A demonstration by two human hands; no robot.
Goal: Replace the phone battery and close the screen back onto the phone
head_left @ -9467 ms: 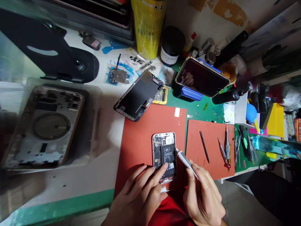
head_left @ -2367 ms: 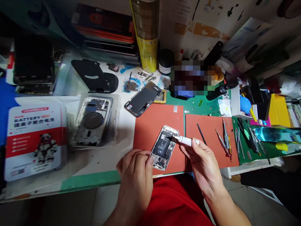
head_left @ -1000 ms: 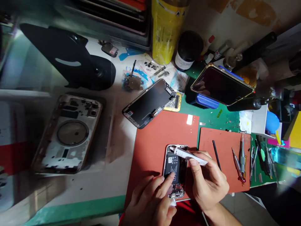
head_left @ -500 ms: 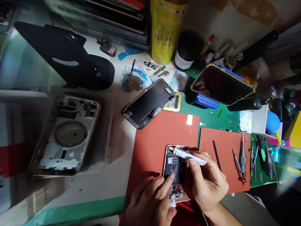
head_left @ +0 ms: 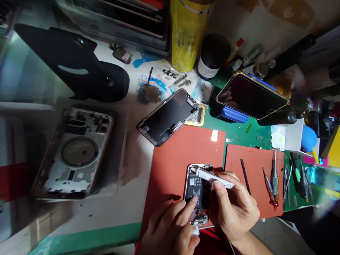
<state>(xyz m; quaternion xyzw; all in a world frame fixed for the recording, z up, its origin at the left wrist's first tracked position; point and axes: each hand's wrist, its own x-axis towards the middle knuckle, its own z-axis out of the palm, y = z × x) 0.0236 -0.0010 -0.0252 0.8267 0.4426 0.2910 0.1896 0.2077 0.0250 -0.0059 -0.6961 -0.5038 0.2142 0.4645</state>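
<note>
An opened phone lies on the reddish-brown mat, its black battery and circuit parts exposed. In my right hand is a slim white glue tube, pinched between thumb and fingers. The tube's nozzle points left, at the upper left inner edge of the phone frame; whether it touches cannot be told. My left hand rests over the phone's lower left side, with a fingertip on the battery. By its thumb, a small white cap is held, partly hidden by the fingers.
A detached phone screen lies beyond the mat. To the left sits a bare phone housing. A propped phone stands at the back right. Screwdrivers and a black stick lie on the second mat.
The tube's nozzle has shifted slightly down along the phone's left edge, with my right hand moving a little. My left hand stays in place.
</note>
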